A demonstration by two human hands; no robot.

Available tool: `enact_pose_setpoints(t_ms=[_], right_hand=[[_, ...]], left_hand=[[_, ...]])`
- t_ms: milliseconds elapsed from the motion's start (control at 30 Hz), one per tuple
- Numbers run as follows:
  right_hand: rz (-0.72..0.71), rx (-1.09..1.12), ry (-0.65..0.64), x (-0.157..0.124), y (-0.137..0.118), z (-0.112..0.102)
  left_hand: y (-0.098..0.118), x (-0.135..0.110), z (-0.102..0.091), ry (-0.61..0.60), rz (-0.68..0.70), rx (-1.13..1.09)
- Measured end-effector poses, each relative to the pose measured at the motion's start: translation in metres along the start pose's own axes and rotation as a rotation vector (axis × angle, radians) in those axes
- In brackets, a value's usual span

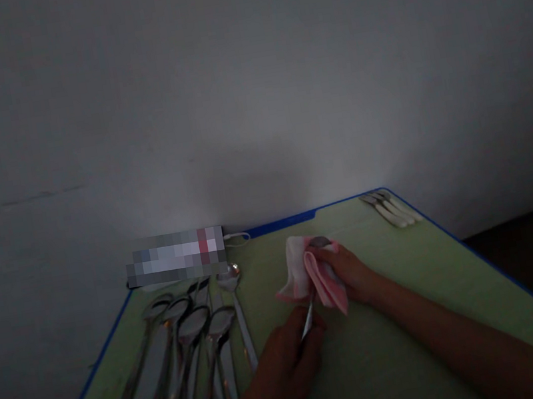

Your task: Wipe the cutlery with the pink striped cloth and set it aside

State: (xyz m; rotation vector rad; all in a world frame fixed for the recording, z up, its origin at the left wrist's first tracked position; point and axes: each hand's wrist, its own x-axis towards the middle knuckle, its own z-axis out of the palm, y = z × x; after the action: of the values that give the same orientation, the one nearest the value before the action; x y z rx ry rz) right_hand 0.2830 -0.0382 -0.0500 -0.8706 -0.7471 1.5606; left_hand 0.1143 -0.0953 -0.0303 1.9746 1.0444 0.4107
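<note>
My left hand [290, 351] is closed around the handle of a metal spoon [320, 241], which slants up and away from me. A pink and white cloth [300, 268] is wrapped about the upper part of the spoon, and the tip of its bowl shows above the folds. Pinching the cloth around the spoon is my right hand [351, 270]. To the left of my left hand lies a pile of metal spoons and other cutlery [191, 333], bowls pointing away. One long-handled spoon [236, 299] rests at the pile's right side.
The light green table [416, 311] has a blue edge and stands against a grey wall [248, 81]. Several pieces of cutlery with pale handles [392, 208] lie at the far right corner. A blurred-out object [177, 257] with a white cable stands at the back left.
</note>
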Motion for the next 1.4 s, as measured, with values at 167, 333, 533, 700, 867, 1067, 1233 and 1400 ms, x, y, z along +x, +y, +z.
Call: enact_pose_setpoints(t_ms=[167, 333, 533, 700, 867, 1067, 1233, 1400], right_hand=[[-0.003, -0.007, 0.02, -0.0011, 0.0002, 0.0008], [0.01, 0.024, 0.066, 0.0002, 0.0003, 0.0022], [0.058, 0.005, 0.133, -0.0006, -0.0003, 0.0007], [0.082, 0.063, 0.099, 0.0017, 0.0023, -0.003], [0.067, 0.118, 0.094, 0.0023, 0.0022, -0.0027], [0.085, 0.139, -0.028, -0.0028, 0.0, -0.0026], [0.021, 0.008, -0.106, -0.004, 0.0029, -0.0029], [-0.06, 0.005, -0.023, -0.0017, 0.0051, -0.0006]], left_hand=[[-0.001, -0.0006, -0.0003, 0.021, -0.004, 0.036], [-0.0035, -0.0008, 0.0022, 0.035, 0.003, 0.019], [0.0022, 0.0, -0.0007, 0.001, 0.016, -0.012], [0.0046, -0.0003, -0.0026, 0.015, 0.012, 0.001], [0.0031, -0.0002, -0.0019, 0.015, 0.024, -0.014], [-0.0003, -0.0011, -0.0005, 0.015, 0.014, -0.005], [-0.0021, -0.0002, 0.0013, 0.024, 0.003, -0.014], [-0.0021, 0.0019, 0.0012, 0.025, -0.007, -0.02]])
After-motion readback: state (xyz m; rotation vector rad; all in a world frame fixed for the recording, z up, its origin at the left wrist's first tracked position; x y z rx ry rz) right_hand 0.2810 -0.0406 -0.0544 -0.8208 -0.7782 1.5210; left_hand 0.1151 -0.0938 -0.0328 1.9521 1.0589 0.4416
